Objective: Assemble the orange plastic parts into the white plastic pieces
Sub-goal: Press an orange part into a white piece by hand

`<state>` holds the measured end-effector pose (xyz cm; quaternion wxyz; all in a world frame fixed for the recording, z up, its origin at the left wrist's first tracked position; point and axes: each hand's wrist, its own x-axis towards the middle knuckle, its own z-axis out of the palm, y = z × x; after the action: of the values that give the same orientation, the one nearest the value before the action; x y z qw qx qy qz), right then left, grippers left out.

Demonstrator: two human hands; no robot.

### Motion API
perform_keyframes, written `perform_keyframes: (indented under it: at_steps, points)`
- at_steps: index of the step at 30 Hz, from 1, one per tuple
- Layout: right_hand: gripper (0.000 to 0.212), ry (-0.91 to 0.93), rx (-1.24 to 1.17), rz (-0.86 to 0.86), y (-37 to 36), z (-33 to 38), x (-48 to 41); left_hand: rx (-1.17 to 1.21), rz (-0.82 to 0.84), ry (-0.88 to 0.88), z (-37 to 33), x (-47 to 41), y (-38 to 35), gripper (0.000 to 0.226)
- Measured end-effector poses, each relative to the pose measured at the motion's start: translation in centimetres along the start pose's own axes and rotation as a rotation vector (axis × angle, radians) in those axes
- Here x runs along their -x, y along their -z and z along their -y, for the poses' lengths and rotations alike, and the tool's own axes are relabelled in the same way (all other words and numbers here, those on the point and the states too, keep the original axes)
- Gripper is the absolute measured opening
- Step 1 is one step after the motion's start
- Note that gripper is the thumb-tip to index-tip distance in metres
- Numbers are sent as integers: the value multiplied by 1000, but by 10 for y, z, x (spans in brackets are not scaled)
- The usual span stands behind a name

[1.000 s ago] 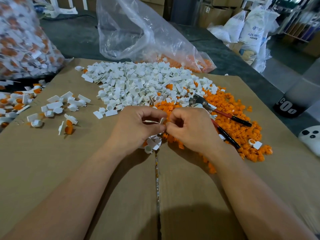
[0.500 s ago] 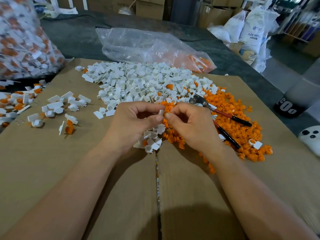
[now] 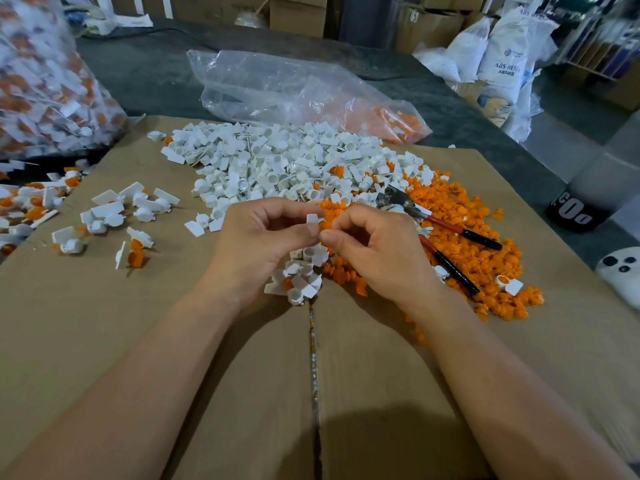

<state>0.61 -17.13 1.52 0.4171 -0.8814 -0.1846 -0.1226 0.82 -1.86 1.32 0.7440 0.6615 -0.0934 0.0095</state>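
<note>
A flat cardboard sheet [image 3: 104, 341] covers the table. Pliers [image 3: 433, 230] with red-and-black handles lie toward its right side. Beyond its far edge slumps a clear plastic bag [image 3: 277, 88]; off its right edge stands a black container [image 3: 575, 213].

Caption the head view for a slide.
Left hand and right hand pinch one small white plastic piece over heaps of white plastic pieces and orange plastic parts.

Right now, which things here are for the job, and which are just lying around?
For the job:
left hand pinching a white piece; right hand, fingertips at it; white pile; orange pile; white-and-orange pieces on the left.

Just lying about:
pliers on the orange pile; clear plastic bag; sacks at the back; spotted white object.
</note>
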Motion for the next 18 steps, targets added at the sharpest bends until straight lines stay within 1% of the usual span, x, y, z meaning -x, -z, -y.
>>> perform_keyframes:
  at_steps: [4, 6, 9, 13, 15, 18]
  points:
    - [16, 10, -85, -30, -1, 3, -1, -42, -23, -1, -1, 0, 1, 21]
    - [21, 7, -126, -52, -2, 3, -1, -18, -39, 10, -1, 0, 1, 24]
    - [29, 11, -161, -29, -4, 3, -1, 27, -58, 30, -2, -1, 1, 31]
    - [44, 95, -171, -59, -6, 1, 0, 81, -72, 40, -3, -2, 1, 27]
    - [44, 126, -179, -67, -7, 0, 0, 104, -70, 56, -3, -2, 2, 27]
    - [39, 124, -192, -73, -8, -3, 0, 127, -77, 107, -1, -4, 3, 27]
